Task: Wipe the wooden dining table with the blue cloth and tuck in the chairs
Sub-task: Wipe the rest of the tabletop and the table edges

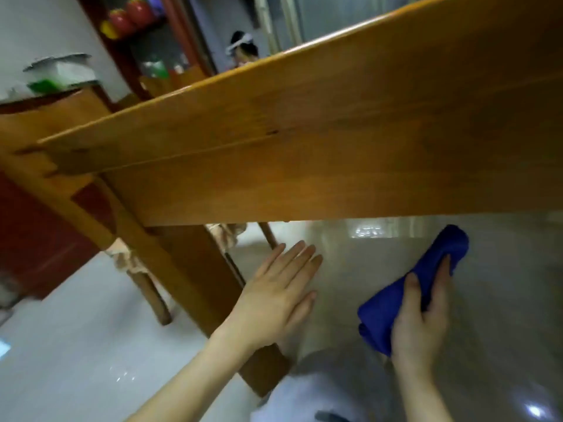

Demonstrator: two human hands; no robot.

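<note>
The wooden dining table (335, 123) fills the upper and middle of the head view, its top slanting up to the right. Its near part (502, 300) looks grey and glossy with light reflections. My left hand (280, 293) lies flat on this glossy part beside the table's left edge, fingers apart and holding nothing. To the right, my right hand (423, 318) grips a folded blue cloth (408, 290) and presses it on the surface. A wooden chair (51, 117) stands at the table's left end, and its leg (152, 296) shows below.
A dark red cabinet (36, 239) stands at the left on the pale glossy floor (76, 345). Behind it is a shelf with red and yellow objects (128, 19). A white box (61, 71) rests on the cabinet top. A person's head (243, 50) shows beyond the table's far edge.
</note>
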